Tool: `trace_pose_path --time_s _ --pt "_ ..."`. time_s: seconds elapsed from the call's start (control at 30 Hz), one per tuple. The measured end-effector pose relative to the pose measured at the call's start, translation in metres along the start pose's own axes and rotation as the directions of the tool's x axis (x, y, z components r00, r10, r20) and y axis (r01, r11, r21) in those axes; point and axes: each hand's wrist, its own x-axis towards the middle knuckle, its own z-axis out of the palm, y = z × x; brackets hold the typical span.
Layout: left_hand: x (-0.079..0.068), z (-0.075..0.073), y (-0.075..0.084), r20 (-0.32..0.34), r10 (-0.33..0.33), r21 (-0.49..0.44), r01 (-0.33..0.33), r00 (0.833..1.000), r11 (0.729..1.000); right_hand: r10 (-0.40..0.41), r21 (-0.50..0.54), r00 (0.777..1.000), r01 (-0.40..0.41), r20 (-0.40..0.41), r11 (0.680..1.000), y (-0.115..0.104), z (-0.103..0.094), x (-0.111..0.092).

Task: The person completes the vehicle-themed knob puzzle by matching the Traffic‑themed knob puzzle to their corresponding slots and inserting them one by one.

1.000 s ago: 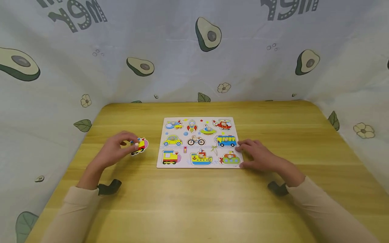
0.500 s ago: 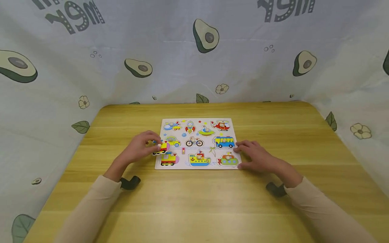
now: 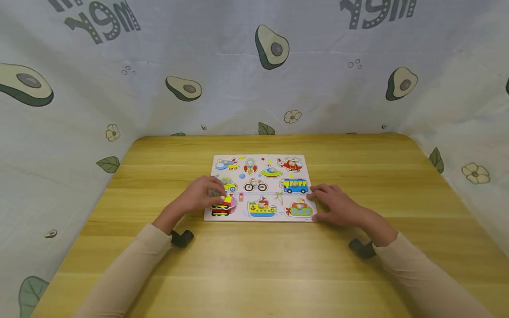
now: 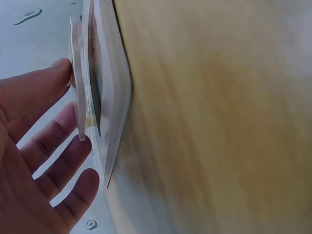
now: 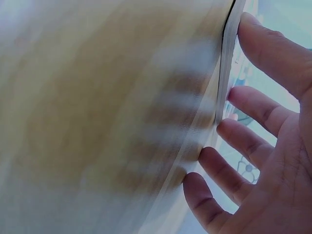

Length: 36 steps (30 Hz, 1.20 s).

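A white peg puzzle board [image 3: 246,212] with printed vehicles lies flat on the wooden table. My left hand [image 3: 199,194] pinches the knob of a train puzzle piece [image 3: 228,202], which hovers just above the printed train spot at the board's front left corner. In the left wrist view the train piece [image 4: 78,92] stands a little apart from the board [image 4: 114,92], with thumb and fingers at it. My right hand [image 3: 338,205] rests at the board's right edge, its spread fingertips touching it. The right wrist view shows those fingers [image 5: 251,141] along the board's side.
Knobbed pieces sit in the board, among them a car [image 3: 228,184], a bicycle [image 3: 255,185], a bus [image 3: 295,185], a boat [image 3: 262,208] and a submarine [image 3: 299,209]. A cloth with avocado prints [image 3: 238,110] hangs behind the wooden table [image 3: 254,265].
My left hand has carried the train piece rightward from beside the board to over its front left corner. My right hand has stayed at the board's right edge.
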Motion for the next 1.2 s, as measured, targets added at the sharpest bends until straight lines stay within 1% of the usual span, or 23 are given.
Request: trace_pose_path --time_s 0.1,0.23,0.47,0.73,0.9,1.0,1.13,1.2 --pt "0.000 0.001 0.001 0.038 0.006 0.024 -0.007 0.999 1.000 0.005 -0.002 1.000 -0.005 0.004 1.000 0.000 -0.001 -0.001" --pt "-0.002 0.001 0.003 0.064 -0.013 0.039 0.011 0.998 0.999 0.008 -0.009 1.000 -0.008 0.005 1.000 0.001 -0.002 0.000" --pt "-0.005 0.000 0.004 0.073 -0.015 0.053 0.011 0.997 0.999 0.004 -0.008 1.000 -0.004 0.002 1.000 0.001 -0.004 0.000" --pt "-0.004 0.003 0.008 0.084 -0.023 0.103 0.014 0.996 0.995 0.000 -0.005 1.000 0.000 0.003 1.000 0.002 -0.004 -0.001" --pt "-0.003 0.004 0.008 0.084 -0.012 0.093 0.004 0.996 0.996 0.001 -0.001 1.000 -0.001 0.005 1.000 0.002 -0.006 -0.002" --pt "-0.004 0.005 0.006 0.084 0.012 0.073 -0.018 0.996 0.997 -0.007 0.010 1.000 0.007 0.000 1.000 0.004 -0.005 -0.003" --pt "-0.009 0.003 0.002 0.070 0.022 0.042 -0.025 0.997 0.999 -0.034 0.039 0.999 0.034 -0.014 0.999 0.007 -0.004 -0.004" --pt "-0.013 0.002 -0.001 0.055 0.011 0.038 -0.013 0.998 0.999 -0.043 0.062 0.999 0.045 -0.025 0.997 0.010 -0.004 -0.005"
